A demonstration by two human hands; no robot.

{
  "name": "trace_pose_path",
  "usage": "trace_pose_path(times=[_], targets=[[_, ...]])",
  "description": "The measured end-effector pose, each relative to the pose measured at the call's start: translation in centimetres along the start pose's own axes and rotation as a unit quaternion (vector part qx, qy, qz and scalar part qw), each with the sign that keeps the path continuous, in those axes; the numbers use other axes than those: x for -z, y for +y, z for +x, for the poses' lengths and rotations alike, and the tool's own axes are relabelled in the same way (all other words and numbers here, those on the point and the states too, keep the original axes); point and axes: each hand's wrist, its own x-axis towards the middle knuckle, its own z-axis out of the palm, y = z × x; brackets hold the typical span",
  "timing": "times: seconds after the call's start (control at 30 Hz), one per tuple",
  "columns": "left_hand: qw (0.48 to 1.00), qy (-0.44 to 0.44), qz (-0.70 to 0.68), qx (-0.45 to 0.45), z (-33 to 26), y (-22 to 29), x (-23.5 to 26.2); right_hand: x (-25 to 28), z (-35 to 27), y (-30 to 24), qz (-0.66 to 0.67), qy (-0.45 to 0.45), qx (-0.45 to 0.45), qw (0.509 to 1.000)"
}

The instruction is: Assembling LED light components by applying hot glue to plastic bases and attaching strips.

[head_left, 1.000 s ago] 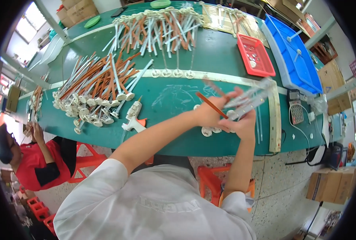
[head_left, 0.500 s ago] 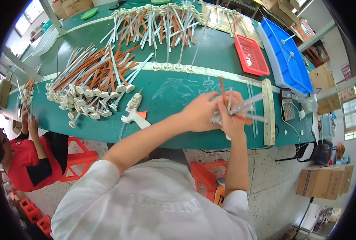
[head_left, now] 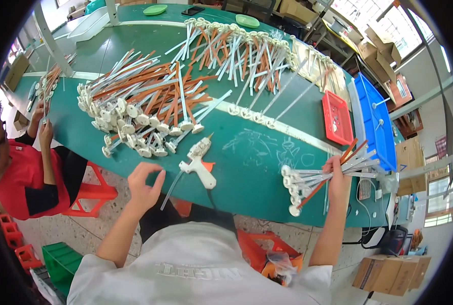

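Note:
My right hand [head_left: 338, 175] is closed round a bundle of flat strips with white round ends [head_left: 291, 190]; the strips are silver-grey and brown, fanning out past my fingers on the right. My left hand [head_left: 146, 184] is empty at the table's near edge, thumb and fingers apart. Just right of it a white glue gun [head_left: 198, 162] with an orange trigger lies on the green table [head_left: 247, 178]. Beyond it spreads a big heap of similar strips [head_left: 140, 96], their white discs [head_left: 132, 112] facing me.
More strips [head_left: 247, 51] lie in a row at the back. A red basket [head_left: 337, 119] and a blue tray [head_left: 376, 122] stand at the right, near a calculator [head_left: 364, 189]. At the far left a co-worker in red [head_left: 31, 178] handles strips. Red stools [head_left: 92, 190] stand below.
My hands have come apart. The left has moved left, away from the bundle, and opened; the right keeps the bundle and has moved right. The view has shifted too.

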Motion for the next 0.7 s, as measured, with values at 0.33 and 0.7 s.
trace_pose_path(times=[0.33,0.7], targets=[[0.987,-0.001,0.125,-0.1,0.9,-2.9,-2.5,-2.1,23.1,-7.8,-0.523,-0.027,0.17,0.835],[0.975,-0.037,0.202,-0.084,1.3,-3.3,-2.8,-23.2,37.7,0.0,-0.475,-0.249,0.755,0.377]])
